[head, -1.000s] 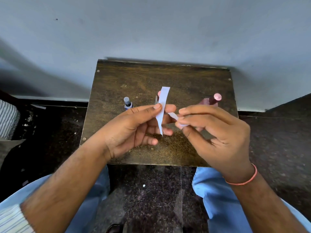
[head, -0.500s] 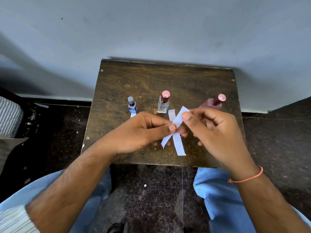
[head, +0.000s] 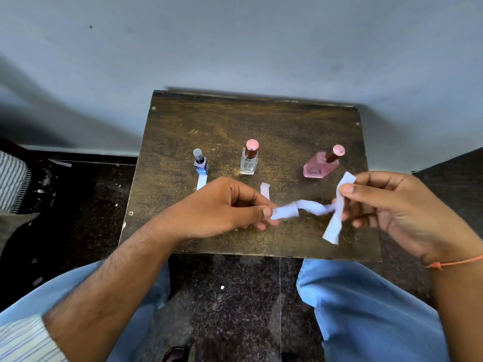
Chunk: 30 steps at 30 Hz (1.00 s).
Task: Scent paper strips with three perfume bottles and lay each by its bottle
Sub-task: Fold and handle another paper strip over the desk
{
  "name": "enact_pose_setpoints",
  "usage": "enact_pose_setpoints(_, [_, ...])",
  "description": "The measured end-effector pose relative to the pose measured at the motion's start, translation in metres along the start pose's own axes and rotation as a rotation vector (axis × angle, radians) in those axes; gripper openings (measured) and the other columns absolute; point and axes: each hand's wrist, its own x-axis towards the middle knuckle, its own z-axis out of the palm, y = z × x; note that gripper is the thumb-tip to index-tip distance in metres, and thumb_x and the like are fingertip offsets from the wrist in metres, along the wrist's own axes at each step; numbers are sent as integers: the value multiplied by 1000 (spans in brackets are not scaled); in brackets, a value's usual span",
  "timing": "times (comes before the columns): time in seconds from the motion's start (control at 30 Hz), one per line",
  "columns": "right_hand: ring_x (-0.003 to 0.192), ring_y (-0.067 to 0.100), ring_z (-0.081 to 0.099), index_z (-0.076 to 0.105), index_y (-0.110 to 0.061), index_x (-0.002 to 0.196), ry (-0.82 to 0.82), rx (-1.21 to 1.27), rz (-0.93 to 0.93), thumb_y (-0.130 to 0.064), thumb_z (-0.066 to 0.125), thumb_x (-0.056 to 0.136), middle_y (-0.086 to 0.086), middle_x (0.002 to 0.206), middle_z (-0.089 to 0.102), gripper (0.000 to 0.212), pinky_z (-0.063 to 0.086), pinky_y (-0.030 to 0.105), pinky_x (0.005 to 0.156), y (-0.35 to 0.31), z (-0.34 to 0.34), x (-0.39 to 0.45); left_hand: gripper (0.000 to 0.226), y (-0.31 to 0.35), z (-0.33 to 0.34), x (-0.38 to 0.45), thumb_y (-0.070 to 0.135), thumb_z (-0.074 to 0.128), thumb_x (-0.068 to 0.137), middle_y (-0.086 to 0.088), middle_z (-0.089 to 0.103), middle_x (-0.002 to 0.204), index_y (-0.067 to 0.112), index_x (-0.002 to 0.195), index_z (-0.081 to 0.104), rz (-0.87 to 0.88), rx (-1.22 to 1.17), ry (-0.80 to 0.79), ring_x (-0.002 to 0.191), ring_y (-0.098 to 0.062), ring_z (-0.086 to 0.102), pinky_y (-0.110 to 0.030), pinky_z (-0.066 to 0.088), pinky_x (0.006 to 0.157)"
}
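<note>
The left hand (head: 222, 205) pinches a blurred, seemingly twisted paper strip (head: 300, 209); the right hand (head: 386, 205) pinches another strip (head: 337, 218). Half a second ago these strips crossed.

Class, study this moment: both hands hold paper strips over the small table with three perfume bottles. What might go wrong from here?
1. The twisted strip, pinched by the left hand and meeting the right hand, may crease or tear if pulled.
2. The right hand's strip hangs close to the tilted pink bottle; a sweep might knock it.
3. Strips already lie by the blue bottle and clear bottle; mixing them up is possible.
</note>
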Motion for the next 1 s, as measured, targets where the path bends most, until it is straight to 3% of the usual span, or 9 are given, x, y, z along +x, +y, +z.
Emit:
enact_pose_setpoints(0.1, [67, 21, 78, 84, -8, 90, 42, -10, 63, -64, 105, 27, 16, 86, 80, 87, 57, 23, 54, -1, -15, -1, 22, 1, 3, 2, 21, 70, 102, 3, 84, 111, 9, 117, 80, -13, -11, -12, 103, -18, 80, -25, 57, 86])
enact_pose_setpoints(0.23, [66, 20, 78, 78, 0, 96, 104, -77, 97, -62, 105, 30, 16, 89, 82, 95, 55, 22, 52, -2, -22, -5, 38, 4, 4, 2, 38, 61, 100, 4, 84, 112, 11, 117, 81, -4, -20, -20, 108, -22, 78, -38, 58, 90])
enact_pose_setpoints(0.37, [66, 19, 73, 82, -7, 98, 258, -195, 129, -21, 87, 83, 18, 94, 83, 21, 48, 30, 58, 8, -25, 5, 25, 3, 4, 1, 28, 69, 100, 3, 84, 110, 11, 114, 82, 31, -24, 5, 110, -21, 78, -26, 59, 90])
enact_pose_setpoints(0.43, [69, 22, 71, 82, -13, 97, 360, -318, 116, -14, 82, 93, 15, 92, 83, 4, 47, 32, 59, 16, -27, 13, 19, 2, 4, 1, 14, 76, 97, 1, 85, 108, 9, 114, 82, 44, -20, 10, 109, -23, 79, -27, 60, 97])
enact_pose_setpoints(0.57, [76, 25, 78, 79, -31, 92, 476, -575, 72, -25, 85, 92, 0, 91, 81, 8, 58, 37, 69, 25, -28, 26, 24, 0, 4, 1, 3, 80, 92, -1, 84, 110, 10, 115, 81, 65, -21, -5, 110, -52, 70, -62, 56, 105])
enact_pose_setpoints(0.63, [77, 23, 77, 79, -32, 96, 495, -650, 50, -27, 85, 93, -5, 92, 79, 8, 60, 39, 78, 28, -27, 30, 28, 0, 3, 0, 1, 80, 92, 0, 84, 114, 9, 118, 80, 65, -31, -21, 106, -52, 72, -59, 57, 105])
enact_pose_setpoints(0.7, [82, 23, 77, 82, -29, 104, 525, -716, 16, -28, 85, 92, -7, 93, 79, 12, 60, 39, 88, 30, -27, 34, 33, -1, 1, -2, -1, 80, 92, 3, 82, 118, 11, 122, 78, 54, -31, -37, 92, -40, 73, -43, 61, 97])
enact_pose_setpoints(0.83, [87, 23, 76, 80, -31, 112, 541, -751, 9, -31, 84, 93, -11, 92, 77, 19, 58, 38, 90, 30, -25, 37, 40, -1, -3, -6, -1, 78, 93, 9, 79, 127, 16, 129, 76, 49, -27, -63, 81, -27, 62, -28, 57, 79])
enact_pose_setpoints(1.0, [95, 22, 68, 72, -26, 133, 742, -761, -133, -22, 73, 96, -9, 94, 72, 37, 51, 37, 93, 26, -19, 37, 46, -3, -10, -14, -1, 79, 93, 12, 77, 130, 22, 132, 74, 34, -39, -46, 82, -34, 58, -47, 44, 77])
